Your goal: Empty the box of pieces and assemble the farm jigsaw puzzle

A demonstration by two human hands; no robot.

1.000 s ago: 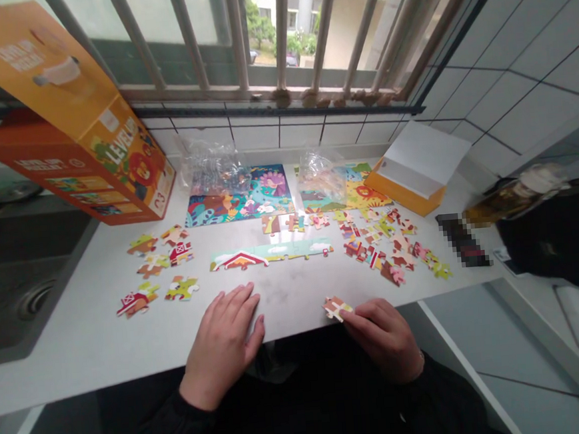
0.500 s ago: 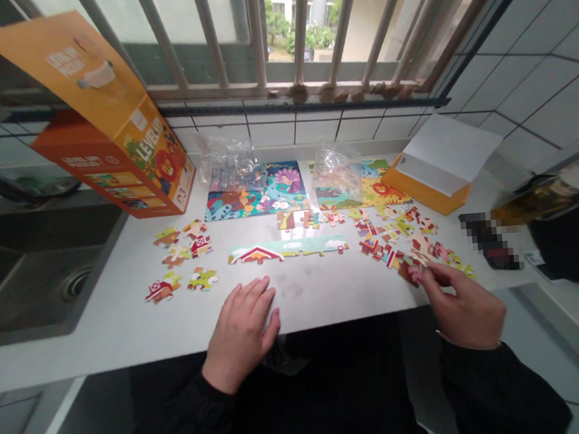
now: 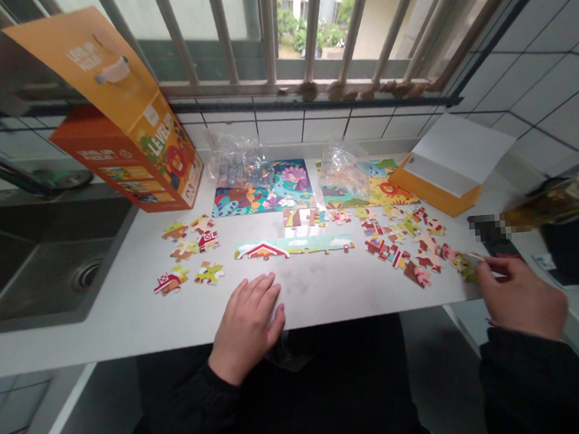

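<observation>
head view, white countertop (image 3: 127, 323), barred window (image 3: 267, 31)

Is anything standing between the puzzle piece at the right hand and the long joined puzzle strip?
Yes. Loose puzzle pieces lie flat on the counter, scattered between the yellow-green puzzle piece at the right hand and the long joined puzzle strip.

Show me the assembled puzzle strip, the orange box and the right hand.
Assembled puzzle strip (image 3: 294, 246), head view, its middle.
Orange box (image 3: 120, 169), head view, its long side.
Right hand (image 3: 521, 296), head view, its back.
</observation>
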